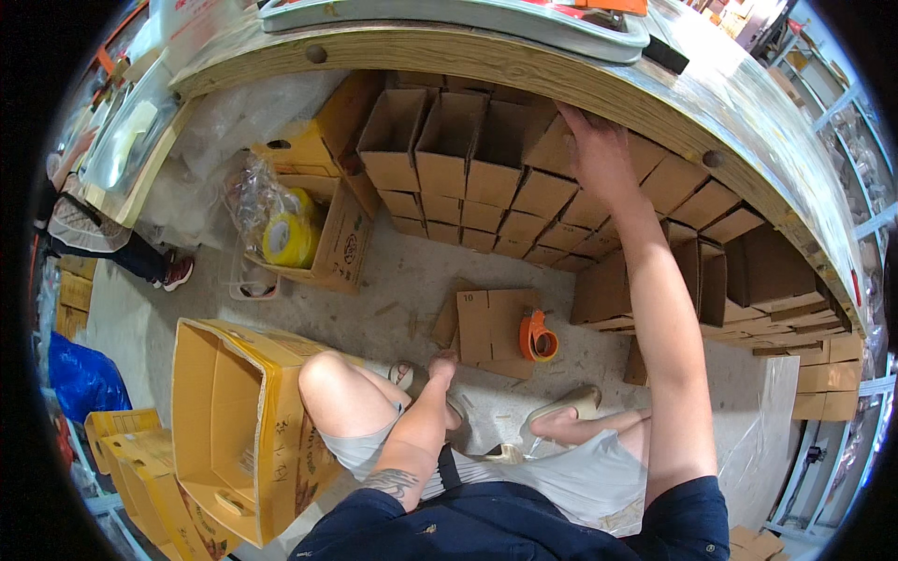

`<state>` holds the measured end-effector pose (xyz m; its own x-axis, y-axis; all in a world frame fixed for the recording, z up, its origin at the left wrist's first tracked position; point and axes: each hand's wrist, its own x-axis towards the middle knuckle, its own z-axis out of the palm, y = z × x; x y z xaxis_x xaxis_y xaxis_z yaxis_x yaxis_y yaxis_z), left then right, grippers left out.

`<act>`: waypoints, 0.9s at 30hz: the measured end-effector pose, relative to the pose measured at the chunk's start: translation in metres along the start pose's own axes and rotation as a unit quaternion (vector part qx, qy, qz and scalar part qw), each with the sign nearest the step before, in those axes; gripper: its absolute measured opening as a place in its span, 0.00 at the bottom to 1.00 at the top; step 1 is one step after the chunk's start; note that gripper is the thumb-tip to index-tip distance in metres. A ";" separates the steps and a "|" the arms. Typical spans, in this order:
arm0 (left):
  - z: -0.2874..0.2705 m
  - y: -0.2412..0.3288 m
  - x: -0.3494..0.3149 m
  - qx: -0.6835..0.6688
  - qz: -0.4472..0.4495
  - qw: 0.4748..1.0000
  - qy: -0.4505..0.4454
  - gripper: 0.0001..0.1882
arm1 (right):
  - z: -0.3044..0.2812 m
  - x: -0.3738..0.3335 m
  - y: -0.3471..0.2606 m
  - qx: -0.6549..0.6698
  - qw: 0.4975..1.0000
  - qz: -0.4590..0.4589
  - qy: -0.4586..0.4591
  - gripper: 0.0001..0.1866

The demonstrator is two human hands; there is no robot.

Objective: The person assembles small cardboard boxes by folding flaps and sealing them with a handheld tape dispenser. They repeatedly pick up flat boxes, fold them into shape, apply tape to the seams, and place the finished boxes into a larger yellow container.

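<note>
Fingers (572, 120) of the right hand (603, 157), slightly spread, reach under the desk's front edge (421, 53) to boxes (440, 171) packed tight, likely to save room; whether they grip, or the left hand (443, 364) holds the nearby cardboard (496, 327), I cannot tell

- Table (514, 79) edge bars the way just beyond the right hand (601, 154).
- Stacked cartons (491, 192) crowd beside it.
- Floor (412, 271) gives passage beyond the left hand (443, 364); tape dispenser (537, 337) obstructs rightward.
</note>
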<state>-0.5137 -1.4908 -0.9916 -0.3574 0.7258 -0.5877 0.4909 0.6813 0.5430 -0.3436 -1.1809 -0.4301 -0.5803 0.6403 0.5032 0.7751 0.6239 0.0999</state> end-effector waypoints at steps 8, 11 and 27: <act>0.001 0.010 -0.002 -0.044 -0.025 0.998 -0.031 0.24 | 0.019 -0.016 0.000 -0.022 0.993 0.021 0.116 0.32; 0.004 0.023 0.007 -0.043 -0.018 0.996 -0.082 0.34 | 0.041 -0.087 -0.010 0.131 0.969 0.061 0.200 0.25; -0.018 0.087 -0.032 -0.182 -0.040 0.981 -0.049 0.18 | 0.272 -0.453 -0.104 0.155 0.807 0.435 -0.368 0.23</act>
<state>-0.4738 -1.4525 -0.9148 -0.2971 0.6677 -0.6826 0.1424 0.7378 0.6598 -0.2290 -1.4142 -0.9019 0.0698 0.9183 -0.3897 0.9360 -0.1954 -0.2927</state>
